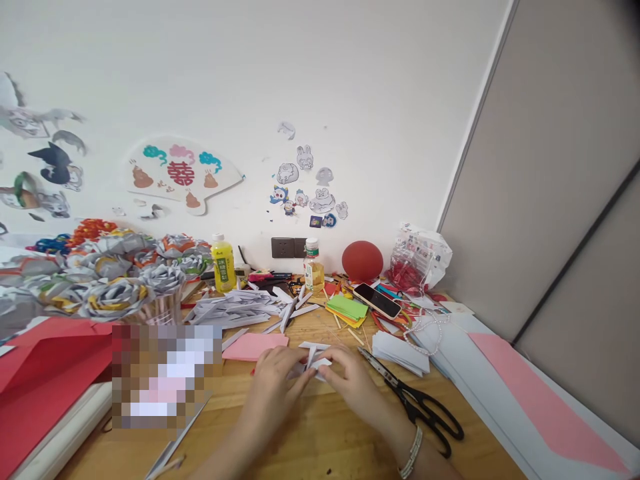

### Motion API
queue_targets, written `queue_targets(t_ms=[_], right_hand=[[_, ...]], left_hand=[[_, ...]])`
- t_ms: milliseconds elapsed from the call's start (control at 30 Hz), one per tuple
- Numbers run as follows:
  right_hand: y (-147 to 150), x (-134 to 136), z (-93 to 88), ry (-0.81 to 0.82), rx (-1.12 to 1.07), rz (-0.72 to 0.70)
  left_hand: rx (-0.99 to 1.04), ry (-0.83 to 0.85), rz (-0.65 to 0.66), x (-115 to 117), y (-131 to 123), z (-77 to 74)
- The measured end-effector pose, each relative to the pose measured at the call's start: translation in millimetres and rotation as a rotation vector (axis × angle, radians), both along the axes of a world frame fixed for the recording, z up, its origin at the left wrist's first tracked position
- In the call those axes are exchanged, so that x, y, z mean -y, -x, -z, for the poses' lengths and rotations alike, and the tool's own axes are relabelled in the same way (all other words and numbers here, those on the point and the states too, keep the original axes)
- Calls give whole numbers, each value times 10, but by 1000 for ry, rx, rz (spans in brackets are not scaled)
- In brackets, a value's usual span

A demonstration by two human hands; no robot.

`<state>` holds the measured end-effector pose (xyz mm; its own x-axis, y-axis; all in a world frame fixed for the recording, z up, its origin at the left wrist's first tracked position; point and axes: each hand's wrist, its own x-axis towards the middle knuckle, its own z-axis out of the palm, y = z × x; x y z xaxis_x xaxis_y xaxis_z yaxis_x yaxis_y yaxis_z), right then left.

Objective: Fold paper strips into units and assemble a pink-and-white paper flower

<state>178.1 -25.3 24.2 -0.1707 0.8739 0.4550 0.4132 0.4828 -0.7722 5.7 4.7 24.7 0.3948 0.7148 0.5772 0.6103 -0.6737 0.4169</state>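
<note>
Between my two hands, low over the wooden table [320, 427], is a small folded white paper piece [313, 357]. My left hand [280, 373] pinches its left side, the fingertips partly hidden behind the folds. On the right side, my right hand [350, 377] grips the paper between thumb and fingers; a bracelet circles that wrist. Black-handled scissors [420, 400] lie just right of my right hand, blades pointing away. Pink paper sheets [256, 346] rest beyond my left hand. A stack of white paper slips [401, 353] lies beyond the scissors.
Folded white strips [233, 307] are heaped behind the pink sheets. Further back stand a yellow bottle [223, 263], a clear bottle [314, 267] and a red balloon [363, 261]. A phone [377, 301] lies by green paper [347, 307]. Paper flowers [115, 297] crowd the left; a blurred patch hides something nearby.
</note>
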Motion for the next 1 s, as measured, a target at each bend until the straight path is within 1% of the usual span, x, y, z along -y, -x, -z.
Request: queue_targets(t_ms=[100,200,267,367,433,533,667,767,833,900,1000], right_hand=[[26,-10,34,-9,0,24],[26,-23,63,8,-33,64],[17,-38,83,36,-73,73],[-4,-73,110,101,-125,100],[-21,-97,121,134,-143,128],[-39,-114,120,154,-173,118],[-26,-94,101,173,-202,100],[-11,-82,99,172,-179,92],[-16,-85,101,176,-165,82],[-34,-88,97,178,-163,66],[-63,-74,64,176,-144,6]], left_hand=[[70,106,-10,-8,-4,-10],[71,250,57,-42,20,-42],[40,297,122,-65,39,-55],[-44,225,261,-82,54,-53],[-94,158,318,-79,54,-47],[-108,122,306,-55,42,-46],[-74,162,303,-9,24,-53],[-54,150,319,23,8,-48],[-32,163,308,41,-8,-48],[18,250,275,53,-28,-58],[135,453,200,53,-56,-93]])
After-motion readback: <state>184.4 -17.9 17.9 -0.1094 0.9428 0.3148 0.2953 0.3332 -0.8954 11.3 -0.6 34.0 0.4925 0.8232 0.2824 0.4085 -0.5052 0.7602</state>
